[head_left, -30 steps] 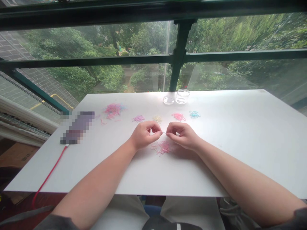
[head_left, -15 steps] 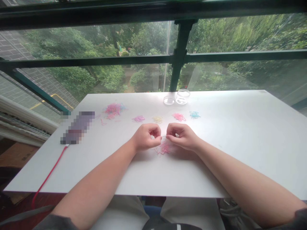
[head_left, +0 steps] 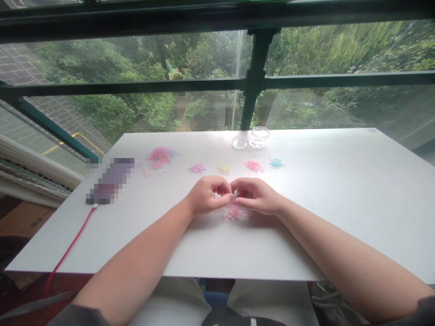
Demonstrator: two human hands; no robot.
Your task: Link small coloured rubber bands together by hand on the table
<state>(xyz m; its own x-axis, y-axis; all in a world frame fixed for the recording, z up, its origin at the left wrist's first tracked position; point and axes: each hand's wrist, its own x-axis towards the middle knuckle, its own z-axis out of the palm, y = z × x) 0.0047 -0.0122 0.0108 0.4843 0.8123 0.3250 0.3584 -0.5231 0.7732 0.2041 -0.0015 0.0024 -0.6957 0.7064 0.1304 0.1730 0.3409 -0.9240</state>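
Note:
Above a small pink pile (head_left: 234, 212) of thin bands, my left hand (head_left: 210, 194) and my right hand (head_left: 256, 195) meet fingertip to fingertip. A tiny pale loop, perhaps a band (head_left: 236, 193), shows between them. My left thumb and fingers are pinched on it. The right fingers curl against the left fingertips; what they pinch, if anything, is too small to tell. Beyond the hands lie small piles of bands: purple (head_left: 196, 168), yellow (head_left: 223, 169), pink (head_left: 253, 166) and blue (head_left: 276, 162).
A larger mixed pile (head_left: 161, 156) lies at the back left of the white table (head_left: 340, 181). A clear round jar (head_left: 259, 137) and its lid (head_left: 239, 143) stand near the window. At left is a blurred-out dark object (head_left: 112, 181) with a red cable (head_left: 73, 242).
My hands have come together, closing the gap between their fingertips. The thin strand stretched between them is now a small slack loop.

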